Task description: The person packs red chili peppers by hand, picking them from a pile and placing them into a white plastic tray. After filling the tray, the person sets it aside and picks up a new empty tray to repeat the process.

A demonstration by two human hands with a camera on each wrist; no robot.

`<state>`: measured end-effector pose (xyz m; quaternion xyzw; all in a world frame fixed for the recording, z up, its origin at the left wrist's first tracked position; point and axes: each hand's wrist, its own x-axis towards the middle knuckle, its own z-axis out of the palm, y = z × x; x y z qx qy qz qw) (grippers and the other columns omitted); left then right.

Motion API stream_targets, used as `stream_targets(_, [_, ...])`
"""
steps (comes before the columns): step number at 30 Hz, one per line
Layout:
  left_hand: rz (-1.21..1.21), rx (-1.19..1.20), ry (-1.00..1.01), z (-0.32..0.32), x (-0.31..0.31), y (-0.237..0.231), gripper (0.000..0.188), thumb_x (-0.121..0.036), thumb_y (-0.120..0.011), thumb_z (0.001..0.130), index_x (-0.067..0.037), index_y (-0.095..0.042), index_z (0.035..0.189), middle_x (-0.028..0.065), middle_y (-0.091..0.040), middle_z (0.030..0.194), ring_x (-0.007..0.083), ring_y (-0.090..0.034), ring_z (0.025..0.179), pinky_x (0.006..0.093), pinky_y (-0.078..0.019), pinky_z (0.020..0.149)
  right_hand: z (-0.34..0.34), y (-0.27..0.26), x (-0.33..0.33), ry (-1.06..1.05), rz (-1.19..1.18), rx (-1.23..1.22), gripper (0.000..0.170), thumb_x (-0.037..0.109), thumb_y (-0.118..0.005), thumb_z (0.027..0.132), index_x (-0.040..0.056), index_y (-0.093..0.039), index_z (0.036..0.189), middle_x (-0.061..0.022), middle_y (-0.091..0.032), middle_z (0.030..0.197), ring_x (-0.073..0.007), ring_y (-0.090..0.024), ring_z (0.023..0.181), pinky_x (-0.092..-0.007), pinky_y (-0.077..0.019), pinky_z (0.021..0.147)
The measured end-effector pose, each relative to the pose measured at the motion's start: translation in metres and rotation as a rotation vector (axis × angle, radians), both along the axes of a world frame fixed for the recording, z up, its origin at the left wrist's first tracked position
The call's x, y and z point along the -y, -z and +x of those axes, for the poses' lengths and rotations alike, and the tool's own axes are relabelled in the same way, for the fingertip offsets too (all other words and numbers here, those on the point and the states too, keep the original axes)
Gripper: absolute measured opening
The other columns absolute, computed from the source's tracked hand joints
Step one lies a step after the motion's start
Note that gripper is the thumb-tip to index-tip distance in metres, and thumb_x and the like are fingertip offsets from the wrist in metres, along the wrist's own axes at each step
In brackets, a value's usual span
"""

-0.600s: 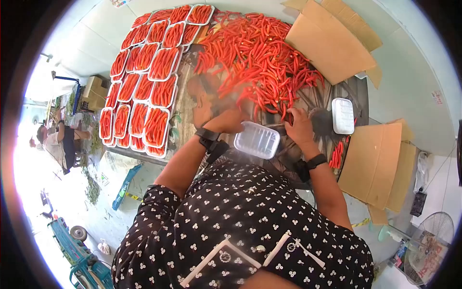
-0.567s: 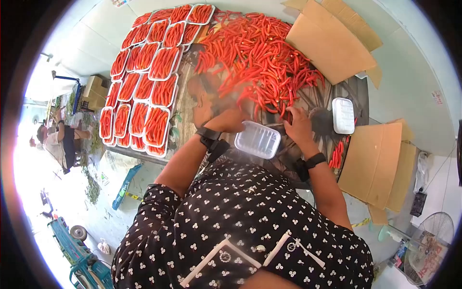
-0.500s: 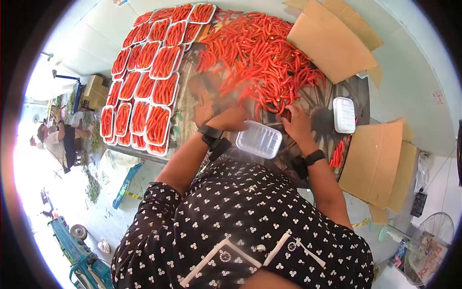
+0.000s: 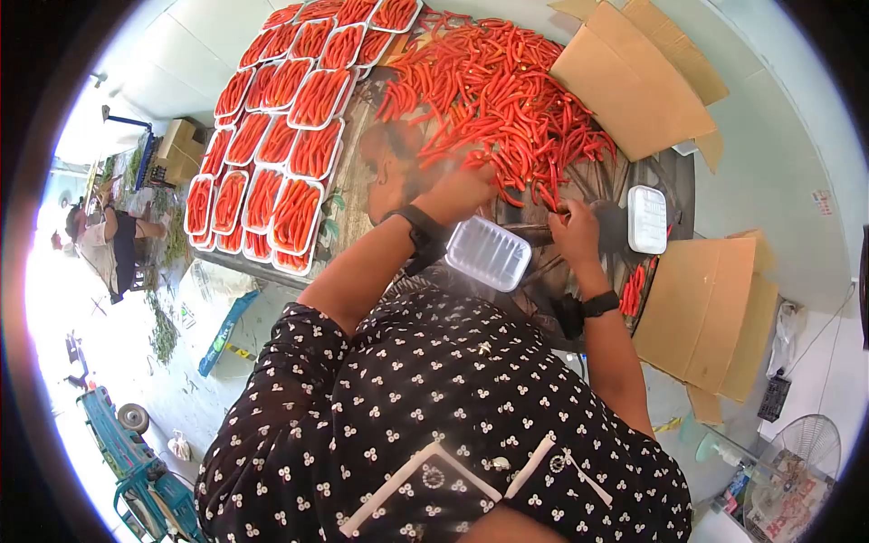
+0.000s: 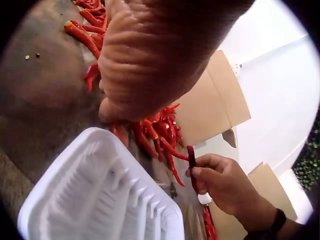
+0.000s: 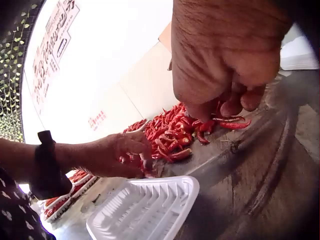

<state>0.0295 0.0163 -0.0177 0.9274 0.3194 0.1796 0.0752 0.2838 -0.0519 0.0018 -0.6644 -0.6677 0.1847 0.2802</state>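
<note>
A white ribbed plastic tray (image 4: 489, 253) lies in front of the person, its bare bottom showing. At the near edge of a big heap of red chilies (image 4: 507, 100), the left hand (image 4: 462, 195) reaches just beyond the tray. In the right wrist view that left hand (image 6: 127, 152) is over chilies, but I cannot tell whether its fingers hold any. To the right of the tray, the right hand (image 4: 577, 237) is raised beside the heap. Seen from the left wrist, a dark red chili (image 5: 192, 162) is pinched between the right thumb and fingers.
Filled chili trays (image 4: 299, 204) stand stacked along the table's left side. A stack of white trays (image 4: 646, 220) is at the right, near some loose chilies (image 4: 633, 291). Cardboard boxes (image 4: 634, 86) border the right side. Another person (image 4: 113, 240) is far left.
The left hand has moved forward and right, from beside the tray to the heap's edge. The right hand has shifted slightly right. The head view has tilted a little.
</note>
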Motion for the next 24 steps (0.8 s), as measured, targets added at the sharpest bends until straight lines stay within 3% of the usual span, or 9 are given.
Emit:
stream_targets(3, [-0.028,-0.001,0.017,-0.013,0.005,-0.016,0.016,-0.010,-0.057,0.077,-0.013,-0.067,0.088,0.0118,-0.060,0.091,0.0306,-0.062,0.082,0.0444,-0.0495,0.069,0.003,-0.001,0.012,-0.033,-0.115,-0.142,0.026,0.017,-0.065,0.076,0.0030,-0.065,0.097,-0.0142,-0.065,0.085,-0.0275,-0.065,0.076,-0.0368,-0.0505,0.069])
stream_targets(5, [-0.166,-0.114,-0.161,-0.018,0.008,-0.025,0.016,-0.013,-0.057,0.079,-0.014,-0.067,0.092,0.0121,-0.062,0.099,0.0290,-0.063,0.085,0.0458,-0.0494,0.067,-0.003,-0.002,0.021,0.044,-0.244,-0.353,0.032,0.011,-0.063,0.077,0.0026,-0.061,0.108,-0.0118,-0.067,0.082,-0.0214,-0.067,0.073,-0.0326,-0.0516,0.066])
stream_targets(6, [-0.169,-0.114,-0.163,-0.019,0.013,-0.037,0.016,-0.013,-0.057,0.079,-0.014,-0.067,0.092,0.0121,-0.062,0.099,0.0290,-0.063,0.085,0.0458,-0.0494,0.067,-0.006,-0.003,0.025,0.043,-0.247,-0.353,0.032,0.011,-0.063,0.077,0.0026,-0.061,0.108,-0.0118,-0.067,0.082,-0.0214,-0.067,0.073,-0.0326,-0.0516,0.066])
stream_targets(8, [-0.273,-0.047,-0.123,-0.023,0.024,-0.060,0.020,-0.026,-0.058,0.084,-0.011,-0.067,0.092,0.0162,-0.065,0.088,0.0355,-0.063,0.074,0.0454,-0.0498,0.067,-0.014,-0.008,0.033,0.027,-0.441,-0.642,0.035,0.006,-0.060,0.078,0.0015,-0.057,0.113,-0.0100,-0.066,0.082,-0.0178,-0.068,0.076,-0.0302,-0.0527,0.068])
stream_targets(11, [-0.451,-0.085,-0.040,-0.022,0.033,-0.034,0.011,-0.016,-0.057,0.080,-0.009,-0.064,0.085,0.0143,-0.065,0.088,0.0324,-0.063,0.081,0.0457,-0.0484,0.066,-0.032,-0.016,0.039,-0.046,-0.431,-0.730,0.036,-0.001,-0.055,0.083,-0.0019,-0.052,0.119,-0.0100,-0.062,0.084,-0.0148,-0.066,0.072,-0.0230,-0.0526,0.061])
stream_targets(14, [-0.437,-0.074,-0.058,-0.012,0.048,-0.040,0.006,-0.011,-0.059,0.076,-0.008,-0.062,0.080,0.0146,-0.064,0.080,0.0344,-0.063,0.079,0.0453,-0.0483,0.066,-0.035,0.001,0.035,-0.139,-0.424,-0.761,0.033,-0.001,-0.054,0.084,-0.0017,-0.054,0.118,-0.0098,-0.063,0.084,-0.0150,-0.067,0.075,-0.0224,-0.0532,0.064])
stream_targets(18, [-0.358,-0.162,-0.037,-0.006,0.050,-0.036,0.008,-0.007,-0.061,0.072,-0.006,-0.062,0.080,0.0127,-0.063,0.083,0.0336,-0.064,0.080,0.0442,-0.0500,0.067,-0.039,0.001,0.035,-0.143,-0.376,-0.643,0.026,0.006,-0.056,0.081,-0.0015,-0.061,0.105,-0.0136,-0.067,0.088,-0.0207,-0.068,0.080,-0.0319,-0.0530,0.075])
stream_targets(20, [-0.321,-0.152,-0.021,-0.006,0.048,-0.027,0.008,-0.008,-0.059,0.074,-0.006,-0.062,0.081,0.0134,-0.064,0.082,0.0340,-0.064,0.077,0.0445,-0.0503,0.065,-0.042,-0.008,0.037,-0.205,-0.207,-0.216,0.021,0.008,-0.056,0.079,-0.0005,-0.064,0.096,-0.0155,-0.066,0.093,-0.0272,-0.067,0.084,-0.0365,-0.0516,0.079])
stream_targets(24, [-0.276,-0.188,-0.054,-0.002,0.050,-0.025,0.013,-0.004,-0.060,0.071,-0.006,-0.062,0.083,0.0109,-0.061,0.084,0.0321,-0.064,0.079,0.0429,-0.0513,0.067,-0.036,0.002,0.040,-0.293,-0.078,-0.085,0.022,0.009,-0.058,0.076,0.0021,-0.066,0.095,-0.0159,-0.064,0.095,-0.0328,-0.063,0.087,-0.0413,-0.0503,0.079])
